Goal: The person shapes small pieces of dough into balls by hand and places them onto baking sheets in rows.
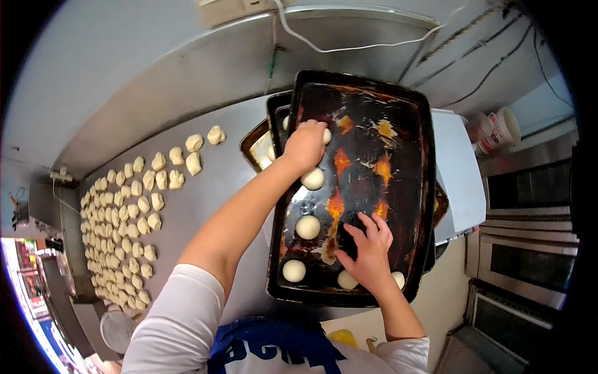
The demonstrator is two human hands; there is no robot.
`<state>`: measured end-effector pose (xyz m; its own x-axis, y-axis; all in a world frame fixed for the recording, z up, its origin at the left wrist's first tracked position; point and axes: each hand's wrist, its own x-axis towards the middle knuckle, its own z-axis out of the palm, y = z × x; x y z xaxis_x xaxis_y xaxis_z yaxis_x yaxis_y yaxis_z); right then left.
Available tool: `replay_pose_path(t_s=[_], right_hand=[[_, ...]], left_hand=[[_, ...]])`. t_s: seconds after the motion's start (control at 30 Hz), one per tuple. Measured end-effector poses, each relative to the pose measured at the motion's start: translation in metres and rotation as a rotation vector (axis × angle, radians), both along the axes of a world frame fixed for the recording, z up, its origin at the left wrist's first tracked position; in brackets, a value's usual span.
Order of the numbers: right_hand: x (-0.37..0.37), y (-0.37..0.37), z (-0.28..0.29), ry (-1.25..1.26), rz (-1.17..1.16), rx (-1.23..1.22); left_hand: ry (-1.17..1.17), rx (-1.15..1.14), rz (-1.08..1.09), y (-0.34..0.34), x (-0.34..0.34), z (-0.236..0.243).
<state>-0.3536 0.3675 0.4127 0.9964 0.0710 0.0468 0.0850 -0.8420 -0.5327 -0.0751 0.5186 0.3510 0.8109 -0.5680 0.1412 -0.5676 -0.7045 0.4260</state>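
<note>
A dark, worn baking tray (pixel 405 156) lies before me with round dough balls along its left and near edges. My left hand (pixel 305 147) reaches to the tray's far left part, its fingers curled around a dough ball (pixel 327 136) that partly shows beside them. Below that hand sits another dough ball (pixel 313 179), then one (pixel 308 227) nearer me and one (pixel 294 270) in the near left corner. My right hand (pixel 370 252) hovers over the near part of the tray, fingers spread and holding nothing. Its wrist is between a dough ball (pixel 347 280) and a partly hidden one (pixel 398 279).
Many small dough pieces (pixel 128 230) stand in rows on the metal worktop (pixel 193 206) at left. More trays (pixel 255 144) are stacked askew under the top one. A metal wall bounds the far side. White buckets (pixel 501 129) and steel oven doors (pixel 529 193) are at right.
</note>
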Motion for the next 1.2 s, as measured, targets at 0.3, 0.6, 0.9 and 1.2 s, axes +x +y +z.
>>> replay_pose_path(t_s=[0.3, 0.6, 0.9, 1.2], right_hand=[[0.053, 0.085, 0.042, -0.169, 0.079, -0.031], [0.256, 0.283, -0.027, -0.243, 0.369, -0.013], [0.383, 0.352, -0.175, -0.211, 0.149, -0.361], [0.360, 0.327, -0.142, -0.095, 0.074, -0.179]], left_hand=[[-0.231, -0.233, -0.057, 0.186, -0.084, 0.004], [-0.177, -0.162, 0.558, 0.473, -0.295, -0.132], [-0.118, -0.271, 0.593, 0.474, -0.288, -0.130], [-0.076, -0.388, 0.573, 0.471, -0.286, -0.137]])
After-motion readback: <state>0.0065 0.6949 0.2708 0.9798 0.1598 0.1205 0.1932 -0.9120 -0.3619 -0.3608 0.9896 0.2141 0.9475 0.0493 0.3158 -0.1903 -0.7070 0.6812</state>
